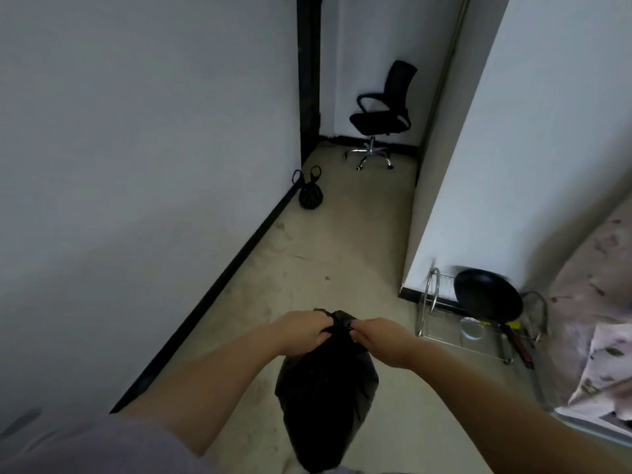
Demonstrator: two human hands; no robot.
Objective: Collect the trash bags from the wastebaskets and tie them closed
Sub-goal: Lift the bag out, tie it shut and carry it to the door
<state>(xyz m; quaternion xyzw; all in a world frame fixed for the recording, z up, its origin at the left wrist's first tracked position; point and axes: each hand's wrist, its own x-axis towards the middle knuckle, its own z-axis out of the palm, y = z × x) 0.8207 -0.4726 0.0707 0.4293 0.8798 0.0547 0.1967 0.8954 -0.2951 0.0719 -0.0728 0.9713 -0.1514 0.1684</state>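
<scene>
Both hands pinched the gathered neck of the black bag, left hand and right hand close together, bag hanging near over the floor. Likely risks: thin plastic tearing or the neck slipping from the fingers before a knot set, spilling trash. A second bag sat far left by the wall, seemingly tied.

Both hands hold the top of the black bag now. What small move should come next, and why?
Probably pull the two ends apart to tighten the knot: the left hand and right hand pinch the gathered neck of the black bag, which hangs between them.
</scene>
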